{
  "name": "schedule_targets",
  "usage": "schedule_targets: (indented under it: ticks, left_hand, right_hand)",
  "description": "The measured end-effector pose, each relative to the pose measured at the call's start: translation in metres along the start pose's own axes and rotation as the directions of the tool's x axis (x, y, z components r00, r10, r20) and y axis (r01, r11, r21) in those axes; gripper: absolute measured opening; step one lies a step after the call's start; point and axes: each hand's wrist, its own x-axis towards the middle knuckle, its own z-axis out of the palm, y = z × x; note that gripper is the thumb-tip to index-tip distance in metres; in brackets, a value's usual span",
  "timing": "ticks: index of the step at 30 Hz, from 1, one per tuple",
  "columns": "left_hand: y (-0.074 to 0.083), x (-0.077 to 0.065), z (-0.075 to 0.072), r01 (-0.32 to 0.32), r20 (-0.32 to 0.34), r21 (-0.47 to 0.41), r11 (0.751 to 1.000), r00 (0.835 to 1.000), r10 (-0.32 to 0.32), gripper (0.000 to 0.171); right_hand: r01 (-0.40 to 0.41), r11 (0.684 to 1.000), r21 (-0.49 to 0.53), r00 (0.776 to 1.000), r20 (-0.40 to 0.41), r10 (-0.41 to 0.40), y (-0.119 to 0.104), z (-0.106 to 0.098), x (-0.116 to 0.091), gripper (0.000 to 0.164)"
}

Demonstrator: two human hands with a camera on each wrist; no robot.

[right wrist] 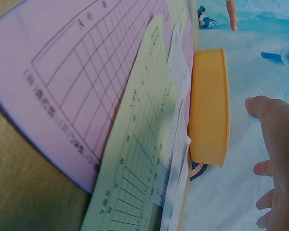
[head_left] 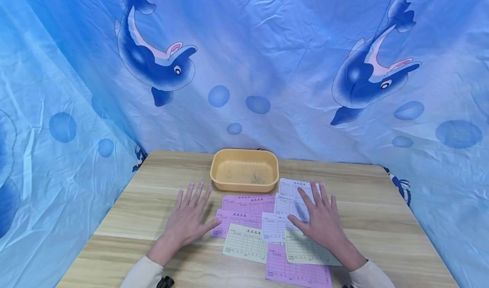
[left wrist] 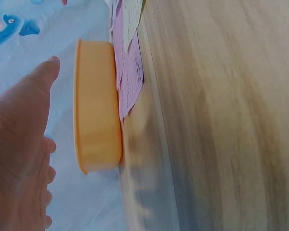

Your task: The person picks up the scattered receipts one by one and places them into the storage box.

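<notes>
Both hands hover with fingers spread, holding nothing. My left hand (head_left: 187, 220) is over the wood left of the paper forms, its thumb reaching toward a pink form (head_left: 233, 224). Above the white and green forms on the right is my right hand (head_left: 322, 220), casting a shadow on them. Several printed slips overlap in a loose spread: pink, pale green and white. A pale green form (head_left: 245, 243) lies in the middle, a white form (head_left: 273, 228) beside it, and a pink form (right wrist: 77, 82) nearest the front. The right hand hides part of another green form (head_left: 305, 250).
A yellow-orange plastic basin (head_left: 244, 187) stands behind the forms near the table's back edge, with dark marks on its inner floor. The wooden table (head_left: 126, 233) extends to both sides. A blue curtain (head_left: 244, 59) with printed dolphins hangs close behind and at the left.
</notes>
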Motion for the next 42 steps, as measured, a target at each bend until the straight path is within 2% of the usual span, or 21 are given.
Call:
schedule_targets:
  ticks: [12, 17, 23, 32, 36, 42]
  left_hand:
    - [-0.001, 0.004, -0.002, 0.003, 0.009, 0.007, 1.000, 1.000, -0.003, 0.100]
    - [-0.002, 0.005, -0.001, 0.007, 0.003, 0.019, 1.000, 1.000, -0.007, 0.099]
    - [-0.006, 0.011, -0.003, -0.003, -0.001, -0.024, 1.000, 1.000, 0.003, 0.097]
    - [-0.026, 0.037, -0.014, -0.056, -0.048, -0.082, 0.995, 0.997, 0.052, 0.095]
    - [-0.034, 0.051, -0.014, -0.058, -0.051, -0.165, 0.985, 0.997, 0.050, 0.092]
    - [-0.042, 0.072, -0.008, -0.045, -0.072, -0.296, 0.954, 0.997, 0.024, 0.089]
  right_hand:
    - [-0.010, 1.000, -0.013, 1.000, 0.007, 0.010, -0.002, 0.001, -0.003, 0.090]
    - [-0.005, 1.000, -0.024, 1.000, 0.013, 0.006, -0.002, -0.004, -0.003, 0.090]
    - [0.005, 1.000, -0.016, 1.000, 0.004, -0.005, 0.003, -0.015, -0.001, 0.087]
    - [0.015, 1.000, -0.027, 0.999, -0.048, -0.016, 0.019, -0.035, 0.011, 0.085]
    - [0.029, 1.000, -0.009, 0.996, -0.090, -0.030, 0.029, -0.038, 0.015, 0.083]
    - [0.061, 0.998, 0.027, 0.984, -0.171, -0.056, 0.050, -0.038, 0.020, 0.078]
